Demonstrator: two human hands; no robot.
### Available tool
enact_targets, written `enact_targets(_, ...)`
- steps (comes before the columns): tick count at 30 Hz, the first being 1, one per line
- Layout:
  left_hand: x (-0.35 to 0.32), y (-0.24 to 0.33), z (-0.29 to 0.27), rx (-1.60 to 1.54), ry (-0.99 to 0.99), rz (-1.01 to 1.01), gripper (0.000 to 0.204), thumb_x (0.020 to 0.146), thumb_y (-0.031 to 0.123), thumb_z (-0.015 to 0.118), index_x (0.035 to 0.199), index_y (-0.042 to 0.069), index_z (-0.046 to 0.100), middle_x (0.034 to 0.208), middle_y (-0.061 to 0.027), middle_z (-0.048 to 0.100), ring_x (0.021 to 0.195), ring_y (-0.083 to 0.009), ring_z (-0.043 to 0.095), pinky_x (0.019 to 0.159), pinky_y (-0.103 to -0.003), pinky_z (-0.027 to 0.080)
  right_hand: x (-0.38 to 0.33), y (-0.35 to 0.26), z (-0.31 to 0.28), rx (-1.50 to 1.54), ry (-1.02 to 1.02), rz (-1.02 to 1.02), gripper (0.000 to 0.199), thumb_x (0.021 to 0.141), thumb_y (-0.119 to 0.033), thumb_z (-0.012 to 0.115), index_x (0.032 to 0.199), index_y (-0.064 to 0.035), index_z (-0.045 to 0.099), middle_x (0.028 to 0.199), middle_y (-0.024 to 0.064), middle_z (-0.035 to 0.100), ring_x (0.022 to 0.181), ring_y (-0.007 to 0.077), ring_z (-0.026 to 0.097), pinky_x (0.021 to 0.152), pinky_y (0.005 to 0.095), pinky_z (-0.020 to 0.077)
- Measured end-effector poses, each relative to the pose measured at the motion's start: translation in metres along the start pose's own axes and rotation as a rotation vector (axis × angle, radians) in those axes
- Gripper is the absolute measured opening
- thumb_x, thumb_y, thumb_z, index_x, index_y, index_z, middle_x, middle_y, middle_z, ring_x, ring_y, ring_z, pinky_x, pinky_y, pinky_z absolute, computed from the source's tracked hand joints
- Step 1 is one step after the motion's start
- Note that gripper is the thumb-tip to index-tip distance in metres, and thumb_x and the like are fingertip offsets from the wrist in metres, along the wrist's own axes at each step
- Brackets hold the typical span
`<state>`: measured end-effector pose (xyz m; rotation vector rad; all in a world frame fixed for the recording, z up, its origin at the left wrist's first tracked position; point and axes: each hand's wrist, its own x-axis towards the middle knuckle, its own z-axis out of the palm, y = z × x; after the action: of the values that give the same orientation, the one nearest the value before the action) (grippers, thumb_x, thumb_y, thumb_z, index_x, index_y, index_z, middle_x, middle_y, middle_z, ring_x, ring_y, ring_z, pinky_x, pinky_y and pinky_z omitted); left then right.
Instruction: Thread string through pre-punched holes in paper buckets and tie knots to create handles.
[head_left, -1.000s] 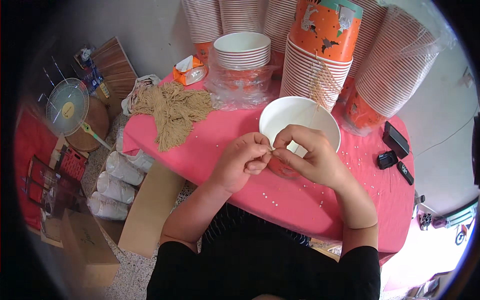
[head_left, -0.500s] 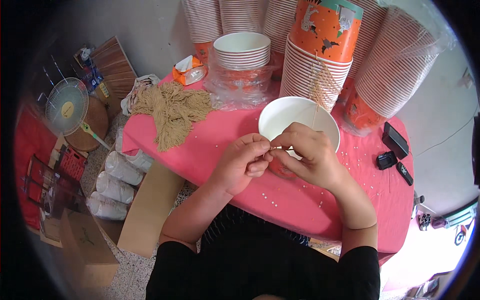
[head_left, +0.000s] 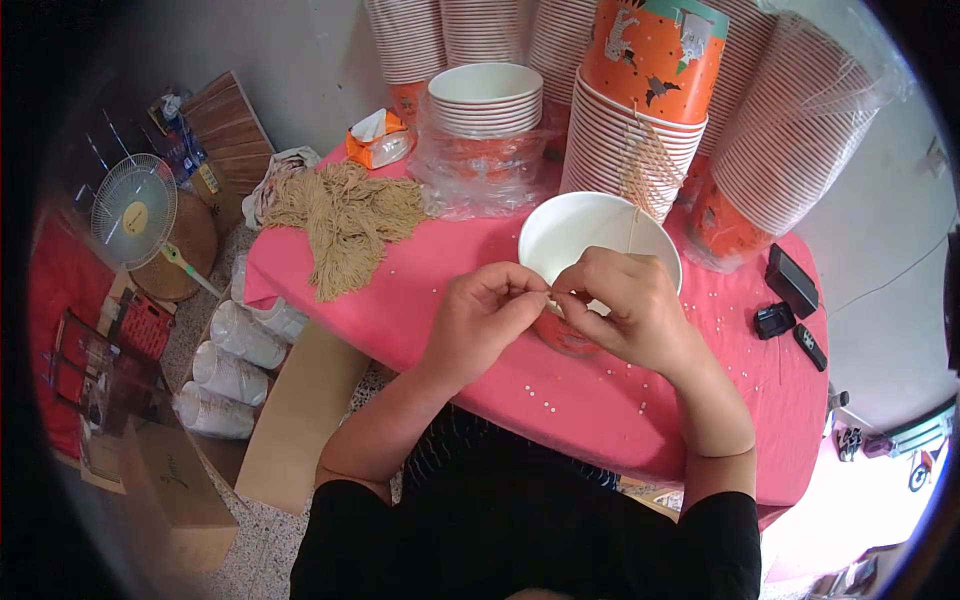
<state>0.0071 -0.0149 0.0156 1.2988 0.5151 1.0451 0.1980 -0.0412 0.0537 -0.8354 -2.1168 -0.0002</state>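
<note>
My left hand (head_left: 485, 312) and my right hand (head_left: 620, 305) meet fingertip to fingertip at the near rim of a white paper bucket (head_left: 590, 228) with an orange outside. Both pinch a thin tan string at the rim; a strand of it (head_left: 632, 228) rises from the bucket's far side. The bucket stands on a pink tablecloth (head_left: 420, 290). A bundle of tan string pieces (head_left: 345, 215) lies on the cloth to the left.
Tall stacks of orange and white paper buckets (head_left: 640, 110) crowd the back of the table, some in plastic wrap. A tissue pack (head_left: 375, 138), black remotes (head_left: 790, 290), a floor fan (head_left: 135, 212), cardboard boxes (head_left: 170, 490) and wrapped cup sleeves (head_left: 235, 360) surround it.
My hands have kept working at the bucket's near rim; the fingertips have drawn slightly closer together. Nothing else has moved.
</note>
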Motion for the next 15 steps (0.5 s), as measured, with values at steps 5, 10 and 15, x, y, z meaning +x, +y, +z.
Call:
enact_targets(5, 0.002, -0.014, -0.007, 0.257, 0.026, 0.132, 0.009, 0.089, 0.0, 0.061, 0.098, -0.002, 0.064, 0.077, 0.0048, 0.058, 0.065, 0.0011, 0.048, 0.054, -0.017, 0.037, 0.002, 0.0, -0.002, -0.005, -0.043, 0.0, 0.011, 0.076, -0.008, 0.069, 0.084, -0.0058, 0.062, 0.072, 0.0081, 0.059, 0.059, 0.0286, 0.06, 0.052, 0.0391, 0.0472)
enact_targets(10, 0.002, -0.014, -0.003, 0.254, 0.065, 0.222, 0.011, 0.086, 0.0, 0.065, 0.097, -0.001, 0.065, 0.071, 0.0062, 0.051, 0.06, 0.0003, 0.041, 0.051, -0.02, 0.032, 0.003, 0.0, -0.004, -0.062, -0.08, 0.01, 0.011, 0.075, -0.009, 0.068, 0.083, -0.0058, 0.061, 0.072, 0.0078, 0.06, 0.061, 0.0279, 0.061, 0.052, 0.0388, 0.0472)
enact_targets(15, 0.002, -0.004, -0.004, 0.567, 0.091, 0.32, 0.011, 0.082, 0.0, 0.069, 0.092, 0.001, 0.067, 0.064, 0.0041, 0.044, 0.055, -0.0022, 0.036, 0.049, -0.022, 0.031, 0.002, 0.004, -0.003, -0.033, -0.081, 0.028, 0.012, 0.075, -0.008, 0.067, 0.083, -0.0053, 0.059, 0.072, 0.0079, 0.06, 0.062, 0.0274, 0.062, 0.052, 0.0385, 0.0477)
